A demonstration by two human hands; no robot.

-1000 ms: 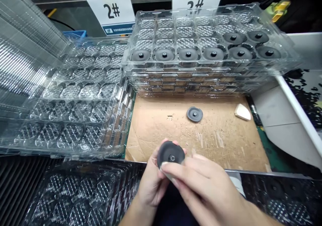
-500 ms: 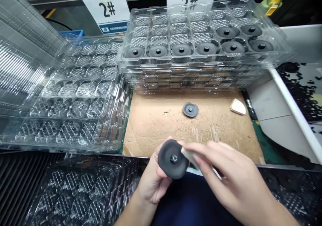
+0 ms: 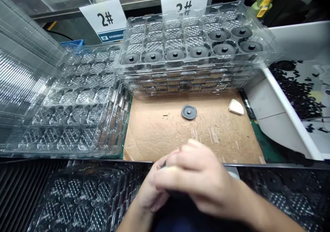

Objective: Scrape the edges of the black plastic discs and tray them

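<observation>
My left hand (image 3: 152, 187) and my right hand (image 3: 198, 177) are close together at the near edge of the bench. The right hand covers a dark rubber disc, of which only slim dark edges show (image 3: 175, 192). The left fingers curl around that disc from below. A pale pad (image 3: 168, 169) shows between the hands, pinched in the right fingers. Another disc with a central stud (image 3: 189, 112) lies on the cardboard sheet (image 3: 154, 135), and a white wedge (image 3: 236, 107) rests farther right. Several matching discs sit in the front pockets of the top clear tray (image 3: 193, 42).
Stacked clear trays (image 3: 180, 84) stand behind the cardboard, with "2#" (image 3: 105, 18) and "3#" (image 3: 185, 4) cards beyond. More clear trays (image 3: 74, 115) fill the left. Dark trays (image 3: 82, 197) lie along the near side. A white-edged bin (image 3: 296, 94) holds small black pieces at right.
My right hand has moved left over the disc, which was plainly visible before and is now almost hidden. The whole view has shifted slightly, with the trays and cardboard appearing farther left and higher.
</observation>
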